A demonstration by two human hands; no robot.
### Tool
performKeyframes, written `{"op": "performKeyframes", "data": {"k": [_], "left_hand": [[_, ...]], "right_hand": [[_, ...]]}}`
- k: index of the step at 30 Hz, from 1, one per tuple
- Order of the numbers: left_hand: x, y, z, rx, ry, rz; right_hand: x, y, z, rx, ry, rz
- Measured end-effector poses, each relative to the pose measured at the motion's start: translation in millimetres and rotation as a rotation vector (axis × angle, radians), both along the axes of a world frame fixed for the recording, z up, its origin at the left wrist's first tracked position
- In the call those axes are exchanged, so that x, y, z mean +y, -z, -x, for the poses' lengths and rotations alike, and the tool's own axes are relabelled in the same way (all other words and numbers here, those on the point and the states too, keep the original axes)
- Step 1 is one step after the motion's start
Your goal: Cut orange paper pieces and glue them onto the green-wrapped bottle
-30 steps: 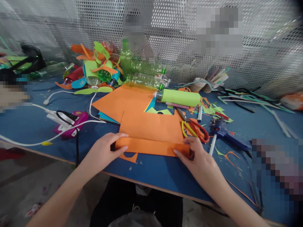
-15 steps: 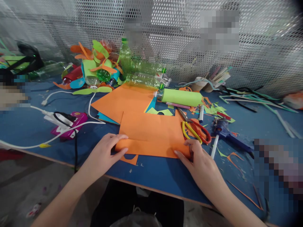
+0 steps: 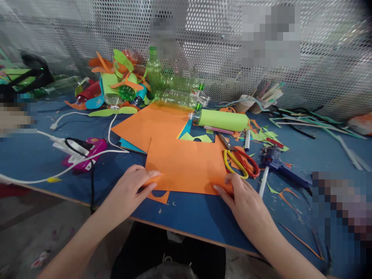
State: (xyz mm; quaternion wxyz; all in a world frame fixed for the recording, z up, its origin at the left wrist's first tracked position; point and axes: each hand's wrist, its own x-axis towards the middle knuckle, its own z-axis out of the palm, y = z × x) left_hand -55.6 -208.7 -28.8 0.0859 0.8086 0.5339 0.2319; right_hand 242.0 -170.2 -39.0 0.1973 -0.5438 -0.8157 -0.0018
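An orange paper sheet point(image 3: 186, 164) lies flat on the blue table point(image 3: 192, 215) right in front of me. My left hand point(image 3: 130, 188) pinches its near left corner, thumb under the edge and fingers on top. My right hand point(image 3: 242, 195) grips the near right corner the same way. A small orange offcut point(image 3: 158, 196) pokes out under the sheet's near edge, by my left thumb.
Yellow- and red-handled scissors point(image 3: 240, 159) lie just right of the sheet, with a blue glue gun point(image 3: 279, 164) beyond. A pink glue gun point(image 3: 84, 151) with white cables sits to the left. Behind are another orange sheet point(image 3: 151, 124), a green-wrapped bottle point(image 3: 222, 119) and plastic bottles point(image 3: 177, 93).
The narrow flap folded along the sheet's near edge no longer shows; the sheet now looks flat. Both hands stay at the near corners, shifted slightly.
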Motion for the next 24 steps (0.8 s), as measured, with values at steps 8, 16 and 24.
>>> {"op": "performKeyframes", "data": {"k": [8,16,24], "left_hand": [[-1,-0.5,-4,0.172,0.109,-0.272],[8,6.5,-2,0.359,0.349,-0.200],[9,-12.0,-14,0.239,0.400,-0.069]], "right_hand": [[-4,-4.1,2,-0.147,-0.018,-0.136],[-9,-8.4,2,-0.233,-0.389,-0.108],[-23,-18.4,33,-0.292,-0.486,-0.065]]}}
